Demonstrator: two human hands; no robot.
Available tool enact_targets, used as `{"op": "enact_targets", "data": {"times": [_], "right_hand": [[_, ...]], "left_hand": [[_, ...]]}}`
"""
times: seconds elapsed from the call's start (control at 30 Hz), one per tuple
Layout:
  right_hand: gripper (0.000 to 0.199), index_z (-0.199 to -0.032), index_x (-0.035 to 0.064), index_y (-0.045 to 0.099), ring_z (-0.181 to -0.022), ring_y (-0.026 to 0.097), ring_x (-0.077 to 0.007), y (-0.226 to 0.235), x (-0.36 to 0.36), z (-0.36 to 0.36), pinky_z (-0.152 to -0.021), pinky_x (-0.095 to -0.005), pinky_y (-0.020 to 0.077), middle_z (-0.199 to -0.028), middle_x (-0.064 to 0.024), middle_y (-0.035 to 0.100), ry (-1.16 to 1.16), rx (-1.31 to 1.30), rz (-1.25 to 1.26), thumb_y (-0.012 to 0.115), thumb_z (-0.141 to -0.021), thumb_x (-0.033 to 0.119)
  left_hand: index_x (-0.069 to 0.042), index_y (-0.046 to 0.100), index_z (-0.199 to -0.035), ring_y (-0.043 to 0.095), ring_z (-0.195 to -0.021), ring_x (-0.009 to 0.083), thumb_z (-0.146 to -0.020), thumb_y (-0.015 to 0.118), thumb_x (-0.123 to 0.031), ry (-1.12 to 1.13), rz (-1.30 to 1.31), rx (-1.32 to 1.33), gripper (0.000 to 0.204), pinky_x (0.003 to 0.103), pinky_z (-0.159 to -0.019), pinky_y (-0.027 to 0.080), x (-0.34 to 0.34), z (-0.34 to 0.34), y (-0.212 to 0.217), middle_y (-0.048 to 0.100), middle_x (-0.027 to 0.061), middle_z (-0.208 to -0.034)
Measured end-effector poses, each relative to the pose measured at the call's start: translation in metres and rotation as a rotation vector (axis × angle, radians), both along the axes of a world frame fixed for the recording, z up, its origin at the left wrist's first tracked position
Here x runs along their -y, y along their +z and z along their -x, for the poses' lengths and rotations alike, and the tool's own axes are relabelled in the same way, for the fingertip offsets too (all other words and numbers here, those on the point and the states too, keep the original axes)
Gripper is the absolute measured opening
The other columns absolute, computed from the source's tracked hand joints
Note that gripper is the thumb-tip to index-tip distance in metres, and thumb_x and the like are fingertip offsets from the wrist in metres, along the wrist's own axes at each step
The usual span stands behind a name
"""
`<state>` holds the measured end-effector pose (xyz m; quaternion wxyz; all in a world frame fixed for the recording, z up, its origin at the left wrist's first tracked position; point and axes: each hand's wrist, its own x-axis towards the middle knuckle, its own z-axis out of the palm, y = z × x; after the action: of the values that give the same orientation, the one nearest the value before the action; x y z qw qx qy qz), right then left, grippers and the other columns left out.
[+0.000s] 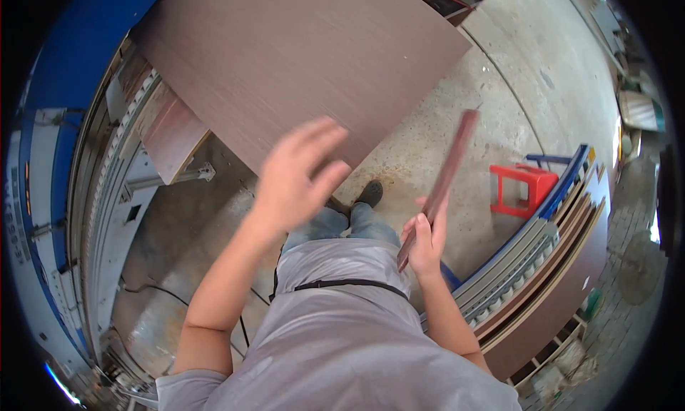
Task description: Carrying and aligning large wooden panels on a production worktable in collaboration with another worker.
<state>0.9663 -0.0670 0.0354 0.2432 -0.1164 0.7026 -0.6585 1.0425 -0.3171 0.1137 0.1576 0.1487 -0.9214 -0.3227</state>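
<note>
A brown strip (451, 161) was grasped in the right hand (427, 245); the left hand (291, 179) was unclenched. The far panel (307, 61) could have been scuffed by a leftward swing.

A narrow, straight reddish-brown strip (448, 170) is held aloft by its nearer half, slanting so its slightly blurred far end points away and rightward, to the right of the large brown panel's (307, 61) near corner.
</note>
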Motion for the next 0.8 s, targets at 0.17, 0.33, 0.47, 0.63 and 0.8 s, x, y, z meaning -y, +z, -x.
{"op": "enact_targets", "data": {"times": [0.17,0.33,0.47,0.63,0.8], "right_hand": [[0.059,-0.15,0.0185,0.016,-0.063,0.056,-0.0139,0.039,0.025,-0.026,-0.045,-0.0272,0.0485,-0.109,-0.011,0.046,0.008,0.488,-0.066,0.038,-0.096,0.023],[0.058,-0.15,0.0206,0.019,-0.06,0.059,-0.0175,0.048,0.062,-0.066,-0.046,-0.0315,0.0521,-0.101,-0.01,0.048,-0.201,0.764,0.142,0.041,-0.096,0.029],[0.059,-0.15,0.0209,0.019,-0.058,0.06,-0.0193,0.051,0.076,-0.088,-0.046,-0.0334,0.0524,-0.095,-0.0104,0.053,-0.298,0.701,0.142,0.043,-0.097,0.031],[0.059,-0.149,0.0216,0.019,-0.054,0.06,-0.0204,0.081,0.072,-0.112,-0.044,-0.0329,0.0513,-0.087,-0.0115,0.057,-0.337,0.681,0.145,0.043,-0.096,0.035],[0.059,-0.147,0.0176,0.027,-0.055,0.059,-0.0216,0.088,0.073,-0.137,-0.046,-0.0323,0.0498,-0.088,-0.0127,0.061,-0.303,0.713,0.35,0.04,-0.096,0.045]], "left_hand": [[-0.01,0.055,-0.125,0.04,-0.128,0.0358,-0.082,0.067,-0.03,0.001,0.406,0.095,0.049,0.046,-0.104,0.036,0.061,0.009,-0.023,0.044,0.0155,-0.138],[-0.012,0.049,-0.133,0.033,-0.133,0.0368,-0.086,0.061,-0.04,-0.195,0.475,0.133,0.055,0.05,-0.11,0.026,0.086,0.018,-0.057,0.039,0.0152,-0.143],[-0.012,0.048,-0.133,0.033,-0.133,0.0367,-0.086,0.061,-0.038,-0.231,0.522,0.081,0.056,0.048,-0.111,0.024,0.089,0.015,-0.059,0.04,0.0153,-0.142],[-0.011,0.044,-0.136,0.038,-0.131,0.0368,-0.064,0.079,-0.021,-0.8,0.095,-0.061,0.081,0.048,-0.109,0.03,0.058,-0.014,-0.024,0.041,0.0144,-0.141],[-0.007,0.048,-0.129,0.051,-0.117,0.0333,-0.068,0.071,-0.018,-0.924,-0.017,-0.221,0.066,0.044,-0.098,0.041,-0.005,-0.031,-0.02,0.054,0.0142,-0.123]]}}
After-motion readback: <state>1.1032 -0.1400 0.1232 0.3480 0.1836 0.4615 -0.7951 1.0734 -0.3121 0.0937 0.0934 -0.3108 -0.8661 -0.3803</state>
